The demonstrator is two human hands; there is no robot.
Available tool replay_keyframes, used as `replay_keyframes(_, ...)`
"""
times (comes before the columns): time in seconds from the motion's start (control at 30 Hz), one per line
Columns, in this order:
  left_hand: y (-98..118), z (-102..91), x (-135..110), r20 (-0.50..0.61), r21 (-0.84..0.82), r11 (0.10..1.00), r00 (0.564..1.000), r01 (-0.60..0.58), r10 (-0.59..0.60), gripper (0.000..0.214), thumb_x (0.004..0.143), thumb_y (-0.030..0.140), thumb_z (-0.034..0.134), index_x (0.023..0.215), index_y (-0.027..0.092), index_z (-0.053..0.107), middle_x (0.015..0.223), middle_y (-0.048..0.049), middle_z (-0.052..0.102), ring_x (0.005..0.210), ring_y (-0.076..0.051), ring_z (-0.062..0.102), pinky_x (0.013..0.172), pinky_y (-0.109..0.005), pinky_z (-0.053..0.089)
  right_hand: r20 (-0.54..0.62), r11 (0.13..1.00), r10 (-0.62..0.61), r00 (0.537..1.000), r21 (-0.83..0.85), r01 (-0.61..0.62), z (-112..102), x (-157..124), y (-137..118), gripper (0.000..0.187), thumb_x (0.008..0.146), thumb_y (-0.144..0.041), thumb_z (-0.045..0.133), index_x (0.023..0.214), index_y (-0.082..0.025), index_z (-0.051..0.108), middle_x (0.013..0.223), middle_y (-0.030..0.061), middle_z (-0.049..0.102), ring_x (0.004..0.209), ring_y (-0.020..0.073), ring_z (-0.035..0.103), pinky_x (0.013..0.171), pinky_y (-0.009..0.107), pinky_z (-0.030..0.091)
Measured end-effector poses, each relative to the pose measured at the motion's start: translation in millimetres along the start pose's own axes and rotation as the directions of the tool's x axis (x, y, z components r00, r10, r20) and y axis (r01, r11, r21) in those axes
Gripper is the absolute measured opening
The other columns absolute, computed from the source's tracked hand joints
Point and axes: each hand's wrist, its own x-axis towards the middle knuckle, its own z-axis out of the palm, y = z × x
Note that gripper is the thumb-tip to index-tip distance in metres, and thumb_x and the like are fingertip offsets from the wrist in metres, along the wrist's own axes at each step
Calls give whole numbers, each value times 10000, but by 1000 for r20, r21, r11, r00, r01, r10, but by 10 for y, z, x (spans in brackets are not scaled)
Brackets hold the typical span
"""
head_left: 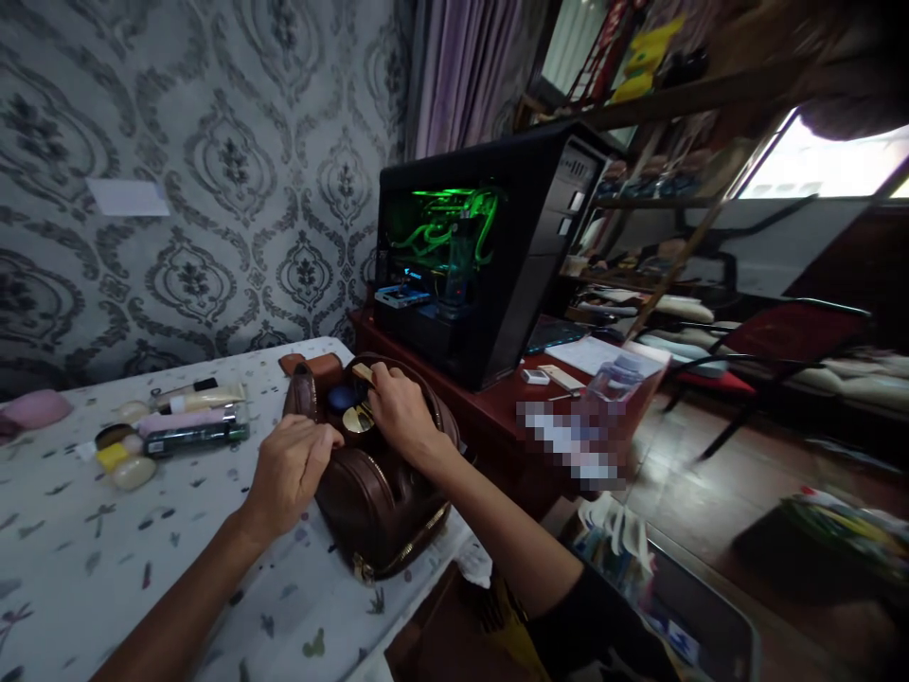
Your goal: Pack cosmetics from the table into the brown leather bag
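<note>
A brown leather bag (355,511) with gold zippers stands unzipped on the table. My left hand (291,474) is closed on the near left rim of its opening. Over the opening, my right hand (401,407) reaches in with fingers bent together around a slim tan item (364,372), whose kind I cannot make out. Inside the bag show a dark blue round thing (341,398) and a shiny gold round piece (357,420). The right fingertips and the bag's deeper contents are partly hidden.
Left of the bag lie a dark green tube (195,438), a lilac tube (185,420) and several small cosmetics on the patterned tablecloth (142,578). A black computer case (490,256) with green lights stands behind. A clear plastic jug (614,384) sits to the right.
</note>
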Motion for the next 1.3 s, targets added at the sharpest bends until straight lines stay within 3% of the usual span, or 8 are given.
replay_keyframes(0.5, 3, 3, -6, -9, -15, 1000, 1000, -5, 5, 386, 1012, 234, 301, 790, 204, 615, 738, -2, 699, 679, -161, 608, 773, -352, 431, 63, 990, 95, 993, -108, -88, -33, 107, -74, 263, 960, -110, 432, 1219, -123, 473, 1105, 180, 642, 968, 263, 672, 798, 330, 511)
replay_keyframes(1.0, -12, -4, -5, 4, 12, 1000, 1000, -21, 21, 419, 1015, 252, 277, 762, 203, 608, 714, -15, 688, 655, -162, 601, 768, -355, 442, 114, 987, 157, 981, -57, -151, 249, 314, -82, 263, 935, -67, 451, 1192, -112, 491, 1098, 194, 669, 1017, 275, 683, 788, 315, 501)
replay_keyframes(1.3, -12, -3, -13, -8, 5, 1000, 1000, -24, 24, 429, 1022, 256, 272, 736, 204, 587, 700, -11, 676, 646, -158, 587, 759, -358, 426, 143, 986, 165, 976, -51, -159, 271, 327, -52, 283, 906, -83, 523, 1185, -132, 528, 1124, 193, 675, 1033, 272, 676, 777, 303, 476)
